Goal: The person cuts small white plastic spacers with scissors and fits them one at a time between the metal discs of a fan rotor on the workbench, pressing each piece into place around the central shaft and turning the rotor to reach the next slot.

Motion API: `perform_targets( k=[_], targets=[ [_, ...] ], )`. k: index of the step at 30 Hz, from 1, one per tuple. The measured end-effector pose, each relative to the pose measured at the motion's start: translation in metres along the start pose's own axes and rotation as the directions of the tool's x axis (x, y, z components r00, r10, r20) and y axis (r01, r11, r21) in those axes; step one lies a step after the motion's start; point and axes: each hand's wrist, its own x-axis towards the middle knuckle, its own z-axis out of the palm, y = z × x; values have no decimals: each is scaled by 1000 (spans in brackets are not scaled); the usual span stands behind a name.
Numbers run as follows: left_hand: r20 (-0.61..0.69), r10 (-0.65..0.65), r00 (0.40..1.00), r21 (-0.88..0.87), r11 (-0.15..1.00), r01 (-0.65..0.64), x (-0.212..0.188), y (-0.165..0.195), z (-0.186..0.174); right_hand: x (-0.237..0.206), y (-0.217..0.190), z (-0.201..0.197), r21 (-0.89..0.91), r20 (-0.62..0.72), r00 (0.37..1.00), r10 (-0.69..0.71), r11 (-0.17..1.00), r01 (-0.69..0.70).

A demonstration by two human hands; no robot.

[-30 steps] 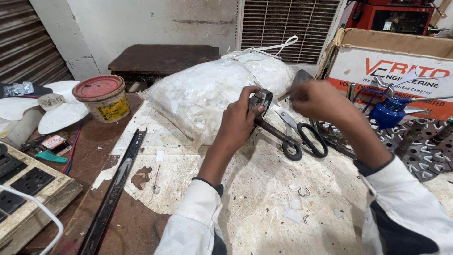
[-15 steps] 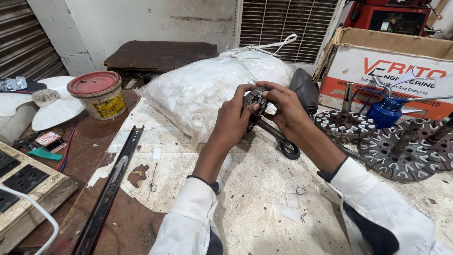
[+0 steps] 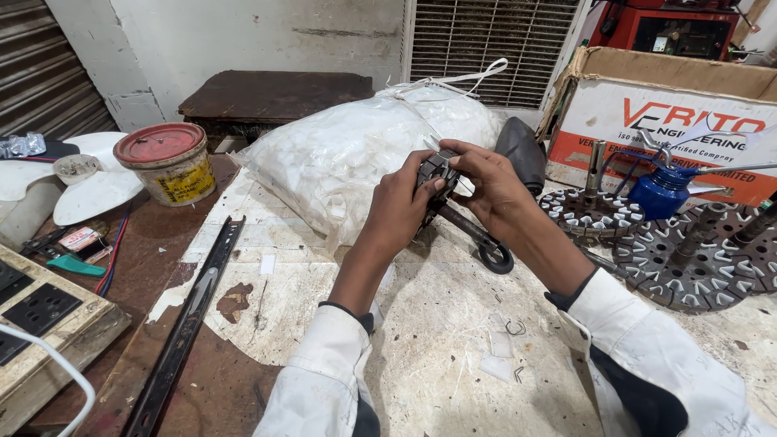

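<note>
Table: your worn, white-stained table [image 3: 437, 356] carries a stuffed plastic bag [image 3: 348, 154] at the far middle.
Stator: the small slotted metal stator core [image 3: 438, 168] sits raised between both hands, before the bag.
Hands: your left hand [image 3: 401, 206] and right hand [image 3: 486, 190] both close around it.
Handling: it is likely heavy, stiff, sharp-edged; grip its outer rim.

**Slotted metal core held in both hands above the bench**

A small dark slotted metal core [image 3: 437, 170] is gripped between the left hand [image 3: 402, 202] and the right hand [image 3: 486, 184], fingers wrapped round its sides. Black-handled scissors [image 3: 479, 241] are seen lying just beneath the hands. A bulging white plastic sack [image 3: 348, 154] is set behind them, towards the far edge of the bench [image 3: 421, 356]. A red-lidded tub [image 3: 166, 162] is placed near the far left corner. Round slotted stators [image 3: 688, 259] and a blue oil can [image 3: 660, 190] are found at the right edge. A long dark metal rail [image 3: 190, 320] lies along the left side.
</note>
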Motion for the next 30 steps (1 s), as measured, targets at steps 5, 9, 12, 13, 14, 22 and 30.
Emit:
perform_targets(
  k=[5,9,12,13,14,22,30],
  targets=[
    [-9,10,1000,3,1000,-9,-1,1,-2,-1,-1,3,-5,-14,1000,-6,1000,6],
    [-5,0,1000,14,1000,0,-1,2,-3,-2,-1,5,-9,-15,1000,-27,1000,27],
    [7,-19,1000,26,999,18,-2,4,-5,2,3,3,-15,-26,998,-56,998,56],
    [8,-16,1000,28,999,16,-2,5,-6,3,7,1,-20,-34,997,-65,998,65],
    [10,-13,1000,29,999,13,-2,7,-7,6,11,0,-52,-62,994,-89,995,86],
    [139,-128,982,99,988,115,-4,32,6,14,35,-18,-62,-71,965,-251,967,247],
    [-65,-48,997,-81,996,42,-7,8,-14,4,23,-2,-452,156,926,-345,808,377]
  ],
)
